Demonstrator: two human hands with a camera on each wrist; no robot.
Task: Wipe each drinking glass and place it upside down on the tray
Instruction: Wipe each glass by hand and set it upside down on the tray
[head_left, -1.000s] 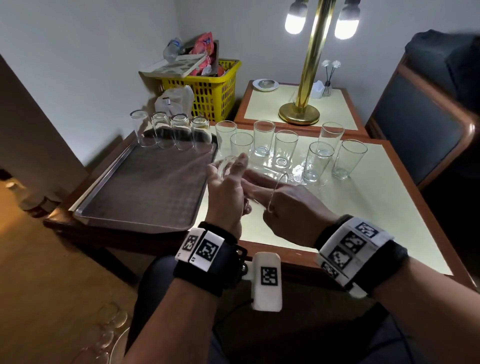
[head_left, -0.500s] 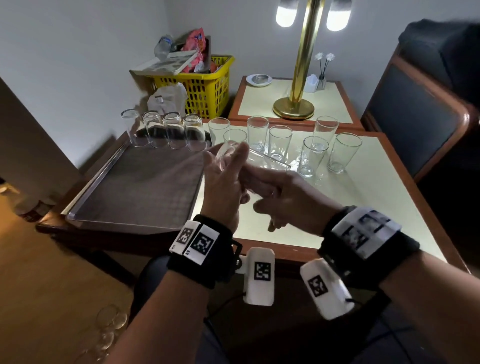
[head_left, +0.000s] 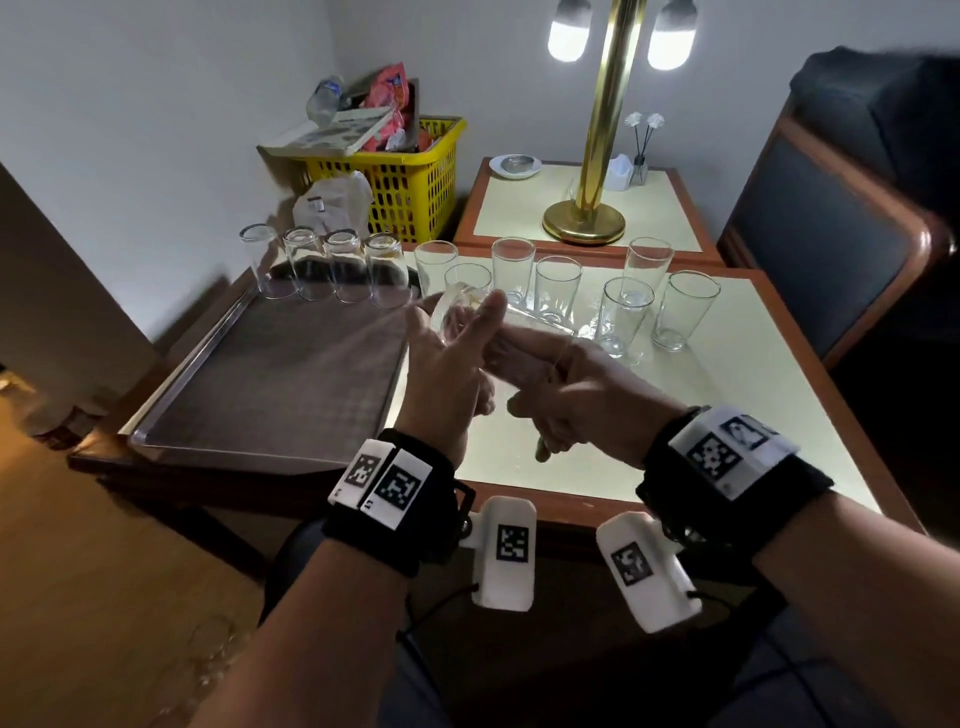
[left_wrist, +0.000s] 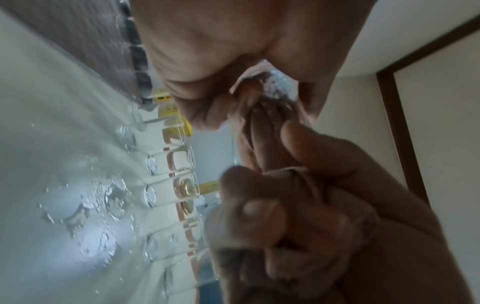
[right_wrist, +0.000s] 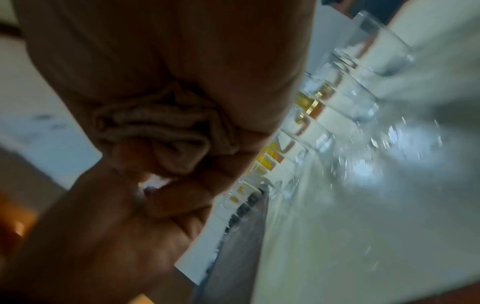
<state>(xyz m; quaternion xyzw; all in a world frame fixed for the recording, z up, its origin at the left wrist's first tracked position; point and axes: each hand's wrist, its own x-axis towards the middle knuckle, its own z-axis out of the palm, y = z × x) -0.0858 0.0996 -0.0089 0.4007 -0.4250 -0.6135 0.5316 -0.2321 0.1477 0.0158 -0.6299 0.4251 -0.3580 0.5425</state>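
While the left hand (head_left: 451, 364) holds a glass (head_left: 470, 310) on its side above the worktop (head_left: 769, 384), just right of the tray (head_left: 270, 374), its grip is curled round the base. The right hand (head_left: 576, 395) grips a bunched cloth (right_wrist: 155, 131), two fingers pushed inside the glass.

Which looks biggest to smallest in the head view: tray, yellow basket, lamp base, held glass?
1. tray
2. yellow basket
3. and 4. held glass and lamp base look alike; the glass is nearer and partly hidden by hands, so unranked.
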